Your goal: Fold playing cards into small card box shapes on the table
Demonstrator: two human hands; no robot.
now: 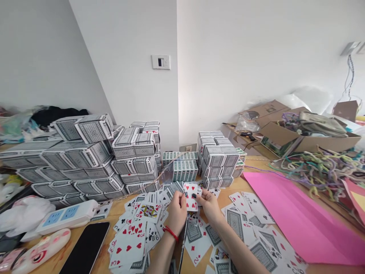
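Observation:
Near the middle of the table, my left hand pinches the left edge of a playing card, a six of hearts, face towards me. My right hand grips the same card from the right, its thumb on the face. Behind it shows part of another card with a J, also at my right fingers. Loose playing cards lie spread under and around both hands: a heap on the left with a three of hearts on top, and a two of diamonds between my forearms.
Block-like stacks of cards rise at the left, with more stacks at the back right. A black phone and white power strip lie at left. Pink paper, tangled yarn and an open cardboard box are at right.

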